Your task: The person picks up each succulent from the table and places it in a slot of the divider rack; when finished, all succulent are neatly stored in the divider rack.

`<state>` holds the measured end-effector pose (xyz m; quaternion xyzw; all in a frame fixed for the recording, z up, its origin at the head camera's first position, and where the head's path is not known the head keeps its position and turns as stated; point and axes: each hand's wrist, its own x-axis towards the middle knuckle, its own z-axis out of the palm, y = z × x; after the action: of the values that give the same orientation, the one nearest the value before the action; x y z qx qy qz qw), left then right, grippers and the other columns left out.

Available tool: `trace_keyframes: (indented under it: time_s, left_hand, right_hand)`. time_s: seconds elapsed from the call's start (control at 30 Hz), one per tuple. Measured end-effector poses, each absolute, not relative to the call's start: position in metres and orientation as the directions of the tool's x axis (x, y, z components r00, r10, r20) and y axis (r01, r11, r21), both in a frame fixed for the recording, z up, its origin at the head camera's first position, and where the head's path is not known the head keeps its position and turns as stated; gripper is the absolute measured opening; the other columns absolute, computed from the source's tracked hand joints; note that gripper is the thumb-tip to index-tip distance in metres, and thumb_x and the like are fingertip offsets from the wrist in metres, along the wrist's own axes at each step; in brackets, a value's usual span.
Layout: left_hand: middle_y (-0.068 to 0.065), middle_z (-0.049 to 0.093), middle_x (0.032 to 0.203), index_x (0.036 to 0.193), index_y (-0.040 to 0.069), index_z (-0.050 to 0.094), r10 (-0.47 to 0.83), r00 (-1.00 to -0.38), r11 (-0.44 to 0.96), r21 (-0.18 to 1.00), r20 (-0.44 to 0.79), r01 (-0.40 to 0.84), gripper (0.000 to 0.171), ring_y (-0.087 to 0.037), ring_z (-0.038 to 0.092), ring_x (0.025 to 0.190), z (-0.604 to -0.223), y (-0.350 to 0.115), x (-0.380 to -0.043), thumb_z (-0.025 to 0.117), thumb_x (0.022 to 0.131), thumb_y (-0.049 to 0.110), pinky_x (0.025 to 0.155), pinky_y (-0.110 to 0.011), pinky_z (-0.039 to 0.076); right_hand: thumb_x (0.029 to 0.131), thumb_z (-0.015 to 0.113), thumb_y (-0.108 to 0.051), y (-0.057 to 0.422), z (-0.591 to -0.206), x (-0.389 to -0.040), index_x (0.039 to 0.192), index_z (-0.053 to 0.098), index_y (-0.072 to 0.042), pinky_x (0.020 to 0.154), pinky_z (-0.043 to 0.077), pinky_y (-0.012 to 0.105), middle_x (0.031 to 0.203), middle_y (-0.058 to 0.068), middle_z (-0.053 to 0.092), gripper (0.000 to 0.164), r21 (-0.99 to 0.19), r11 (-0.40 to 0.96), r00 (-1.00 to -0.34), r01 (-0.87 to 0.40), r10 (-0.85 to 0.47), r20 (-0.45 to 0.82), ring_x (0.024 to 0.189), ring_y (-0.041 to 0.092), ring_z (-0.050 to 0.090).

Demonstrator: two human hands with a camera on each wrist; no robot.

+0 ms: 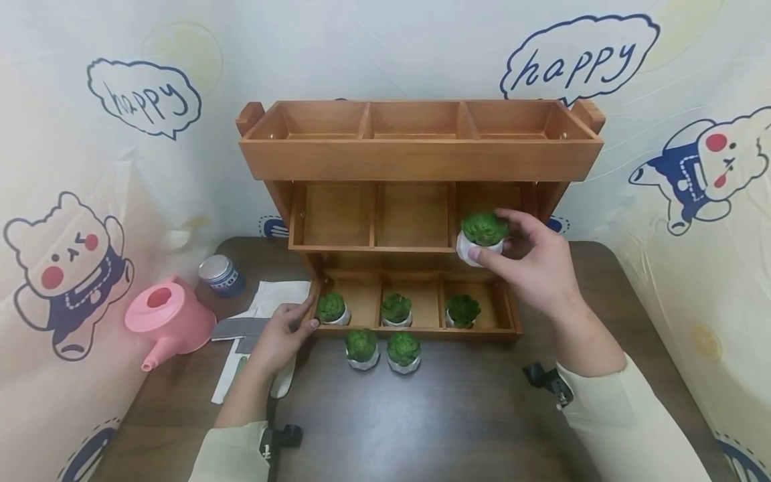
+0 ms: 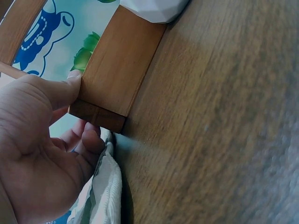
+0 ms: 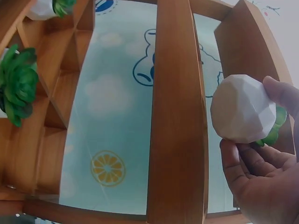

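My right hand (image 1: 539, 261) holds a potted succulent (image 1: 484, 229) in a white faceted pot, in front of the right compartment of the middle tier. From the right wrist view, the underside of that white pot (image 3: 243, 108) shows between thumb and fingers. At the lower left, my left hand (image 1: 283, 338) grips the end of the bottom tier of the wooden shelf (image 1: 421, 161); in the left wrist view its thumb and fingers lie around the corner (image 2: 105, 116). Three small succulents, the middle one (image 1: 396, 309) among them, sit one per bottom compartment.
Two more potted succulents, left (image 1: 362, 348) and right (image 1: 403, 351), stand on the table (image 1: 421, 422) before the shelf. Left of it are a pink watering can (image 1: 175, 318), a blue tin (image 1: 221, 276) with a pale lid, and white-and-grey cloth (image 1: 277, 294). Printed sheets (image 1: 415, 53) surround the table.
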<state>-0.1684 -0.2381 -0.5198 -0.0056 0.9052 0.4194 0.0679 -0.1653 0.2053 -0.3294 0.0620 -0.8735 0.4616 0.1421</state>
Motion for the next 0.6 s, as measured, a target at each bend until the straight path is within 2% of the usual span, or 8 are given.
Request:
trace_keyframes:
  time_s: [0.37,0.6]
  left_hand:
    - [-0.015,0.051,0.136,0.157,0.015,0.047,0.040,-0.990,0.650,0.756,-0.134,-0.076,0.060,-0.036,0.051,0.126,-0.518,-0.237,-0.168,0.067,0.103,0.034,0.108,-0.060,0.039]
    - [-0.015,0.050,0.135,0.157,0.018,0.046,0.038,-0.990,0.658,0.749,-0.136,-0.078,0.060,-0.036,0.051,0.125,-0.519,-0.237,-0.169,0.066,0.103,0.034,0.107,-0.060,0.040]
  right_hand:
    - [0.084,0.084,-0.049,0.209,-0.325,-0.187,0.142,0.062,-0.016,0.070,0.053,0.021,0.118,0.009,0.067,0.071,-0.767,0.617,-0.965,-0.177,0.046,0.260,0.095,0.023,0.066]
    - [0.085,0.082,-0.052,0.210,-0.327,-0.199,0.143,0.060,-0.011,0.081,0.056,0.039,0.122,0.013,0.066,0.075,-0.732,0.662,-0.970,-0.163,0.030,0.243,0.098,0.027,0.067]
